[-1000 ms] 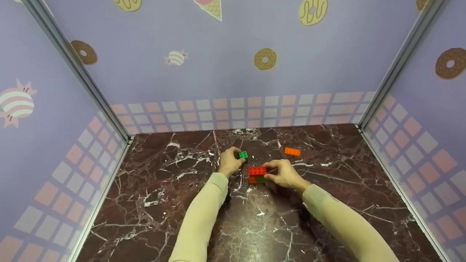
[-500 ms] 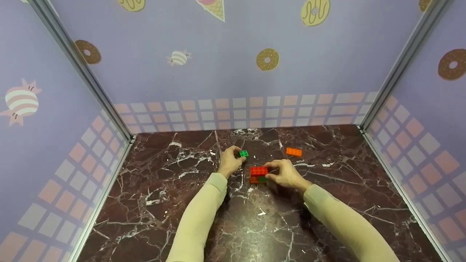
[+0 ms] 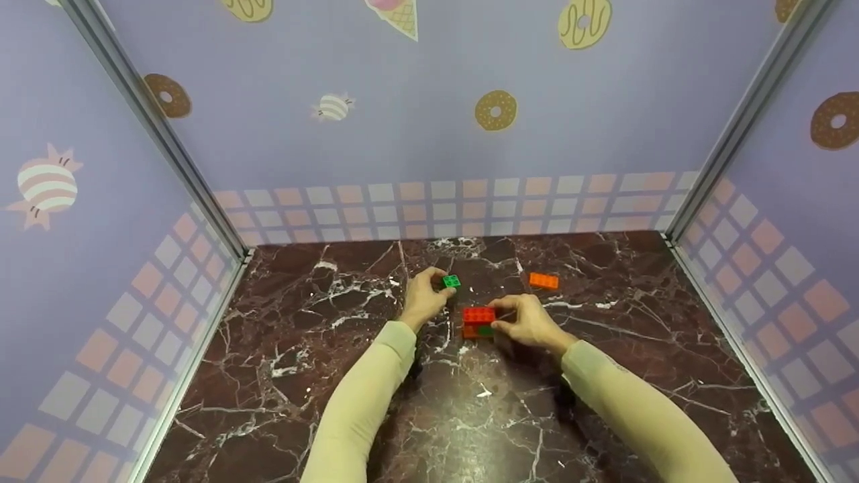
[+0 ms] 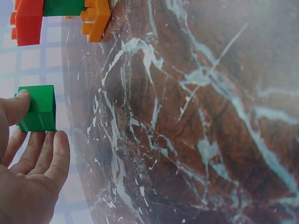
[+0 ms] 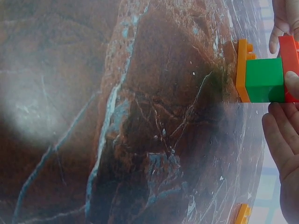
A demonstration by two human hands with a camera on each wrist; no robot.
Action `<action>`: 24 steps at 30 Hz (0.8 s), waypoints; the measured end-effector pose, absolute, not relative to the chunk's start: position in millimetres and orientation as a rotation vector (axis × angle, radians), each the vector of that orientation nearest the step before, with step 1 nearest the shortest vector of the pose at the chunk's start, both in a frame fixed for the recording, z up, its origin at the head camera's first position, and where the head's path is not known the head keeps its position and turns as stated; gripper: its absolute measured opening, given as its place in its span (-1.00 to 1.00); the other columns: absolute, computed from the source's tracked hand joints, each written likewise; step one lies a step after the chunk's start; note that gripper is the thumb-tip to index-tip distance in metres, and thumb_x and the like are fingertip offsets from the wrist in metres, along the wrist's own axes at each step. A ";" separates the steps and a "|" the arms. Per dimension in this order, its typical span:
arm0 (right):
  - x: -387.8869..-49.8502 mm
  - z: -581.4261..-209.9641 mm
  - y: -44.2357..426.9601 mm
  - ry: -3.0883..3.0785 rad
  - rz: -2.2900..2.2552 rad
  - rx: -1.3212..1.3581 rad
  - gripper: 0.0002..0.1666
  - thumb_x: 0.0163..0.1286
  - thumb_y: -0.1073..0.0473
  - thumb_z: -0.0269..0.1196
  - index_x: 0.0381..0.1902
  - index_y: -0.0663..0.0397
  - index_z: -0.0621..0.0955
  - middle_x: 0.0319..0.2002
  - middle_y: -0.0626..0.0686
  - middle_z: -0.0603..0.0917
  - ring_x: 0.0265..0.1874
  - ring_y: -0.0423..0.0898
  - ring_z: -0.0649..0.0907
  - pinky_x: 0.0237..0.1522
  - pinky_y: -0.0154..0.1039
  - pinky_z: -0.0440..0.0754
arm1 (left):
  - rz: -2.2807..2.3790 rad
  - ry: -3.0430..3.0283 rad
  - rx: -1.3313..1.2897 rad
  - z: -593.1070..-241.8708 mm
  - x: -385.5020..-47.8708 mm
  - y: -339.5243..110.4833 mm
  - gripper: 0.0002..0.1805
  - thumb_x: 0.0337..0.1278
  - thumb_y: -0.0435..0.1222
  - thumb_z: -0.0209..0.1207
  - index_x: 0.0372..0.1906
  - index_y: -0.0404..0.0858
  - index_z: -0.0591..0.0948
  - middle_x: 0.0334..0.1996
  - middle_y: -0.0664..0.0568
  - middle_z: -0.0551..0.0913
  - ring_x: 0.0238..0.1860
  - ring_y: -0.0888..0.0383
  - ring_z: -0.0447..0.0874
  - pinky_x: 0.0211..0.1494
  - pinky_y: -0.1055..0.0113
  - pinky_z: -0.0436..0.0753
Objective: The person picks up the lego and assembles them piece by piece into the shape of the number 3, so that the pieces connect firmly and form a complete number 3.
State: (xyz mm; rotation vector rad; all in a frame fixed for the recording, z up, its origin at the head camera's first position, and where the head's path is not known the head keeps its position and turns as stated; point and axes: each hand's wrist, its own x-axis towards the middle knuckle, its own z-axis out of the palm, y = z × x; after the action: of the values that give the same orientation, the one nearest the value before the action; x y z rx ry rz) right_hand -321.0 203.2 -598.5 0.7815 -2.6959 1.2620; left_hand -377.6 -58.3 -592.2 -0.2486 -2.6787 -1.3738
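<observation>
Both hold something: left hand (image 3: 421, 298) pinching a green brick (image 3: 451, 281), right hand (image 3: 530, 323) a red-topped stack (image 3: 477, 322), seemingly set down. Beyond lies an orange brick (image 3: 543, 280).

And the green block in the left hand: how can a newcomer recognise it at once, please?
Over the dark marbled tabletop, find the left hand. It holds a small green block with four studs on top. Unlike the other green block, it is not between a red brick and an orange brick.

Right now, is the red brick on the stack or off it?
On. In the right wrist view, the red brick sits on top of the larger green block, which stands on the bottom orange brick; no gap shows.
</observation>
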 end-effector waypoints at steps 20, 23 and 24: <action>-319.6 -597.7 203.9 -2.695 1.225 0.785 -0.60 0.30 0.38 0.51 0.11 0.29 0.83 -0.03 0.27 0.92 -0.07 0.22 0.92 0.10 0.17 0.88 | -1.368 -2.613 -0.368 -572.3 -359.6 -50.6 -0.66 0.31 -0.29 0.55 0.12 -0.24 0.79 -0.03 -0.10 0.92 -0.05 -0.02 0.86 0.06 0.14 0.76; -320.3 -597.6 203.4 -2.692 1.217 0.797 -0.59 0.30 0.37 0.51 0.12 0.29 0.82 -0.02 0.28 0.92 -0.08 0.22 0.92 0.10 0.16 0.88 | -1.387 -2.610 -0.376 -569.7 -356.6 -48.6 -0.67 0.32 -0.29 0.55 0.12 -0.23 0.79 -0.03 -0.09 0.91 -0.02 -0.01 0.87 0.08 0.15 0.77; -320.3 -597.4 203.3 -2.692 1.220 0.798 -0.58 0.30 0.37 0.51 0.13 0.30 0.82 -0.02 0.29 0.92 -0.08 0.22 0.92 0.10 0.16 0.88 | -1.391 -2.610 -0.381 -568.7 -355.6 -47.8 -0.67 0.32 -0.29 0.54 0.12 -0.23 0.79 -0.03 -0.09 0.91 -0.03 -0.01 0.88 0.08 0.14 0.79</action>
State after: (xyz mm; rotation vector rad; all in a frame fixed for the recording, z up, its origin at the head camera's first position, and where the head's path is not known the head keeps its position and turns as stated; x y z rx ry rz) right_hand -320.3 203.3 -597.4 0.7981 -2.6918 1.2204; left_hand -355.6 -47.8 -568.7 -0.3810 -2.6097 -1.3909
